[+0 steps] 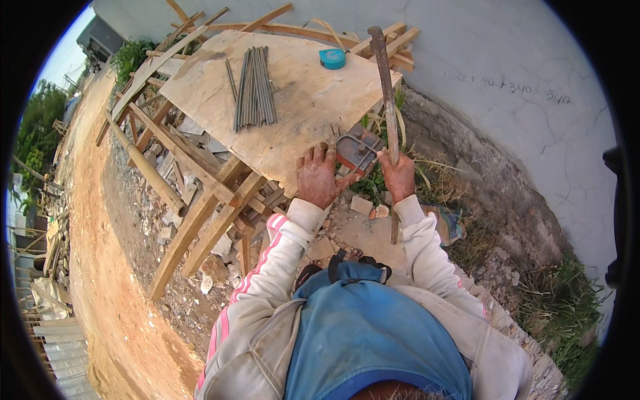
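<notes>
My left hand [320, 175] rests spread on the near edge of the plywood board [200, 80], its thumb beside a rusty metal bending jig [357, 159] that has a bent steel rod [363, 143] in it. My right hand [399, 177] grips a long, upright-looking rusty metal bar [387, 80] with a hooked top end, just right of the jig; the bar's lower part extends below my fist. A bundle of straight steel rods [253, 90] lies on the board, and a teal tape measure [332, 59] sits near its far edge.
Stacked timber beams [180, 247] and a bamboo pole [147, 170] prop and surround the board over rubble. A dirt path [100, 247] runs at left. A cracked grey wall [513, 80] rises at right, with grass [560, 307] and a crumpled sack [443, 223] near its base.
</notes>
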A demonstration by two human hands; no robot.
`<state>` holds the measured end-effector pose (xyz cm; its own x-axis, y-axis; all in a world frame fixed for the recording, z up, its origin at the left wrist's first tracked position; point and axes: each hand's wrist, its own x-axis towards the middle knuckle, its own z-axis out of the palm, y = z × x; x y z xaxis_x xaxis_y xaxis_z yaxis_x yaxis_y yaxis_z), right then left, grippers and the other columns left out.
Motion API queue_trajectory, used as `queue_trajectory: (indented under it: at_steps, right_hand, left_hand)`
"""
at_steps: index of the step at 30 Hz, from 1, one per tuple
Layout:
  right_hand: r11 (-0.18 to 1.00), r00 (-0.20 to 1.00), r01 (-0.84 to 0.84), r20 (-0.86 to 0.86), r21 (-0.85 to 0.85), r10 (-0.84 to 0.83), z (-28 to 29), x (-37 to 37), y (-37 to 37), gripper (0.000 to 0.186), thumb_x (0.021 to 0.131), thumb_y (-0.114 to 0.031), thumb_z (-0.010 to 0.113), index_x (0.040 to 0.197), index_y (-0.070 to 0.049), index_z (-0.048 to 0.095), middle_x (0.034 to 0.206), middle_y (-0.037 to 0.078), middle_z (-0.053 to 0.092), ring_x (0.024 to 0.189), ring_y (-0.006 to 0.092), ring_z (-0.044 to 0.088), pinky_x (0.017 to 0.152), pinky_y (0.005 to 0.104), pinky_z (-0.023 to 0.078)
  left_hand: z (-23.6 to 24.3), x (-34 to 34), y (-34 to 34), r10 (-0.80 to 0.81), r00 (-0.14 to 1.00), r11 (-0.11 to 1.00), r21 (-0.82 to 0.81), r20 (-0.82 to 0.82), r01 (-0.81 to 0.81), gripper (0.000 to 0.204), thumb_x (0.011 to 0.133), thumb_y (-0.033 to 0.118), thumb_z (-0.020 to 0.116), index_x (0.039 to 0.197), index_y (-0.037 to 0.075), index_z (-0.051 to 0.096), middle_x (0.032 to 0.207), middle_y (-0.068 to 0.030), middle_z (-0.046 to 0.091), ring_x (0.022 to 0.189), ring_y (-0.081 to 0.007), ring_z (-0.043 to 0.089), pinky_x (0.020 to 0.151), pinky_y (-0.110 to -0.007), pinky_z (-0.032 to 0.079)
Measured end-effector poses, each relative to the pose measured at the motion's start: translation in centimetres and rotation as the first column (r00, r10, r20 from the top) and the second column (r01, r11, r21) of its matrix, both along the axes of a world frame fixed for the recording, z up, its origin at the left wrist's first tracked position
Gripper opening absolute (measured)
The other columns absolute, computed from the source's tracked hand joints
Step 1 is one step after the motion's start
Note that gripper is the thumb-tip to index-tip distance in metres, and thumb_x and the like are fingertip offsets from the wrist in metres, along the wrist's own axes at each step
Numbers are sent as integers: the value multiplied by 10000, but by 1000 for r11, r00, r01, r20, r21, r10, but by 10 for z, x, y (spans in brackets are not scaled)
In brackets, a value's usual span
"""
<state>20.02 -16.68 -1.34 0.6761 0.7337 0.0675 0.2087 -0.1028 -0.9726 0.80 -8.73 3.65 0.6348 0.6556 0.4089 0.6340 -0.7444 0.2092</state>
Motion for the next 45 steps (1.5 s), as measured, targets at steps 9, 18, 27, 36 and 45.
queue_trajectory:
  at_steps: [9,18,27,36,45]
  right_hand:
    - [997,994,-68,84,-40,71,6,7,-7,327,916,-305,712,887,16,660,663,95,579,609,182,526,620,372,465]
    - [981,977,-134,147,-142,155,41,15,-27,375,922,-354,713,975,15,679,733,113,627,660,199,569,649,379,474]
    - [941,942,-67,290,-332,170,51,92,-118,436,918,-418,711,1033,2,696,709,113,612,635,204,551,630,382,470]
    - [711,721,121,553,-692,416,59,154,-167,453,852,-514,737,830,-62,742,604,152,630,569,338,638,584,459,487]
    - [623,677,-27,444,-782,587,75,206,-133,333,866,-406,754,830,-76,730,613,120,620,576,245,636,588,400,480]
  left_hand:
    - [1,4,8,-21,1000,993,-119,7,22,868,677,540,830,1303,-14,596,1223,-179,568,1142,-357,529,967,-465,433]
    - [8,4,21,-66,998,964,-257,-12,60,925,637,503,877,1339,-19,575,1209,-218,562,1150,-388,524,1005,-466,429]
    - [9,3,24,-53,999,958,-283,13,54,925,601,473,898,1343,22,580,1182,-207,558,1125,-381,540,995,-476,446]
    - [15,5,28,-75,997,940,-332,21,78,940,571,447,908,1350,33,582,1149,-210,557,1093,-398,558,982,-479,455]
    - [10,5,32,-89,995,952,-290,50,100,965,546,475,891,1336,9,589,1120,-212,565,1058,-389,559,949,-472,464]
